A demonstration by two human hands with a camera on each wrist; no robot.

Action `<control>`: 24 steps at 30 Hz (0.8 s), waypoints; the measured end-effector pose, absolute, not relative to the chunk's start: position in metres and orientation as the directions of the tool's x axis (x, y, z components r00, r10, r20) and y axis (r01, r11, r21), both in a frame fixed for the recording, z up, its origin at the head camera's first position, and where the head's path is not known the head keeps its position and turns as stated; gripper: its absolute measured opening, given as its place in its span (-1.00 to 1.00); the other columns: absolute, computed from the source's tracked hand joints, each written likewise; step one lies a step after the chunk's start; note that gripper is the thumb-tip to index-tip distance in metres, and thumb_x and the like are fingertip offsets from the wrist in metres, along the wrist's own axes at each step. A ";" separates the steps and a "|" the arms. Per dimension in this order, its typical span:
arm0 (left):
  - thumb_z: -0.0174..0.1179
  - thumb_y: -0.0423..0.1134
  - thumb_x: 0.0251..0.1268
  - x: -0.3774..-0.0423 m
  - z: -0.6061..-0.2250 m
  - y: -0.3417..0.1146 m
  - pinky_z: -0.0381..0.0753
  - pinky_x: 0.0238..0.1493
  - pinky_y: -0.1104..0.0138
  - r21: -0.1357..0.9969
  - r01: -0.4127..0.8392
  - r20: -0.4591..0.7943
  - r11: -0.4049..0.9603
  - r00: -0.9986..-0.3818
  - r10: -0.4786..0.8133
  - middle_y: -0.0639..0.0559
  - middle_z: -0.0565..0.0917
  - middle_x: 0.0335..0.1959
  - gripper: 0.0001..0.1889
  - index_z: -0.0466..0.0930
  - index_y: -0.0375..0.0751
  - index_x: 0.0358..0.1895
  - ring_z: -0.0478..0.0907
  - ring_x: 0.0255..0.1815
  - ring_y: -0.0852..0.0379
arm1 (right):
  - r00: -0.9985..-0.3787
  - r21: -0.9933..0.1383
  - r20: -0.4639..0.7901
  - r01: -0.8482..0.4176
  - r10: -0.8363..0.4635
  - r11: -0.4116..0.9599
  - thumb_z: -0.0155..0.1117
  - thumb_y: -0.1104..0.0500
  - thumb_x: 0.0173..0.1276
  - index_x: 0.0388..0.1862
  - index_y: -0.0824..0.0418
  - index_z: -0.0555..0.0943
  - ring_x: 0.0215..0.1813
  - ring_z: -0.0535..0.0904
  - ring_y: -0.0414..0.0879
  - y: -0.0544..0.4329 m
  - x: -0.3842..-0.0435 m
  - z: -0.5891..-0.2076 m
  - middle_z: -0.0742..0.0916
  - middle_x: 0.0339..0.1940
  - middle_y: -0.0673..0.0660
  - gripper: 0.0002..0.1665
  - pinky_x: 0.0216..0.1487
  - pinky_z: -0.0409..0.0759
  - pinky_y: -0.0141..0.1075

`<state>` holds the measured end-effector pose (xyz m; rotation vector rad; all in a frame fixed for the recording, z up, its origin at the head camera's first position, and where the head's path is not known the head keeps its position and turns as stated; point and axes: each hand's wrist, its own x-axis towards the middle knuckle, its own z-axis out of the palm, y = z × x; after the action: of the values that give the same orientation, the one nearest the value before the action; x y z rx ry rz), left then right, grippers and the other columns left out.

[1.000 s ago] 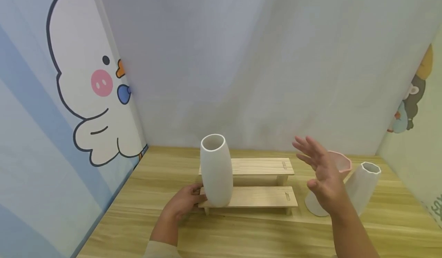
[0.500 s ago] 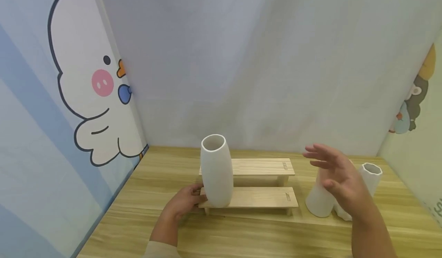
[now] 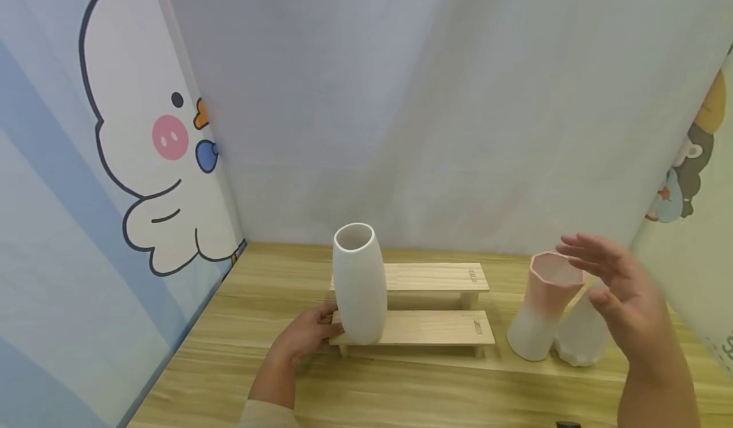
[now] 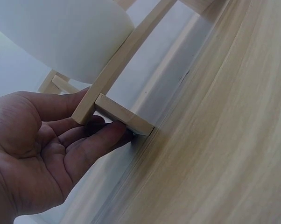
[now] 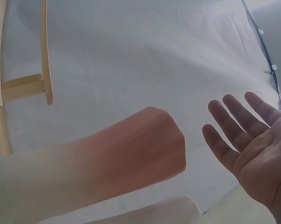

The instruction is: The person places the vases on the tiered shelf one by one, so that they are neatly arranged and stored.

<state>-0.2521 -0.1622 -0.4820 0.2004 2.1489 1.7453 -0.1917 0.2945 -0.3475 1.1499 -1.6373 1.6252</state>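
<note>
A tall white vase (image 3: pixel 359 288) stands upright on the left end of the front wooden stand (image 3: pixel 435 327). My left hand (image 3: pixel 306 336) grips that same end of the stand; in the left wrist view the thumb lies on top of the board and the fingers are beneath it by the leg (image 4: pixel 124 114). On the right, my right hand (image 3: pixel 632 304) is raised with fingers spread and holds nothing. Just left of it stands a pink-and-white vase (image 3: pixel 544 307) with an angular rim. A second white vase (image 3: pixel 581 332) is partly hidden behind that hand.
A rear wooden stand (image 3: pixel 432 276), a little higher, is behind the front one. Grey-white cloth (image 3: pixel 429 110) closes off the back of the wood-grain table (image 3: pixel 401 390). Cartoon-printed walls rise at both sides. A small dark object (image 3: pixel 568 424) peeks in at the bottom edge.
My right hand has moved to the right, from in front of the pink-and-white vase to in front of the second white vase. The left hand, stands and vases stay put.
</note>
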 end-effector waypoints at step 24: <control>0.27 -0.12 0.34 -0.249 -0.481 -0.161 0.67 0.02 0.00 0.970 -0.132 -0.193 0.203 -0.929 0.316 -0.48 0.27 0.41 -0.26 0.20 -0.39 0.46 0.43 0.32 -0.30 | -0.562 -0.569 0.822 -0.815 0.090 0.109 0.16 0.41 0.40 0.34 0.60 0.28 0.30 0.49 -0.08 0.364 -0.193 -0.372 0.59 0.27 0.25 -0.42 0.23 0.42 -0.52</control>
<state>-0.2494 -0.1612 -0.4815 0.1725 2.1348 1.7767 -0.1935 0.3643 -0.3720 0.7210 -1.6486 1.5501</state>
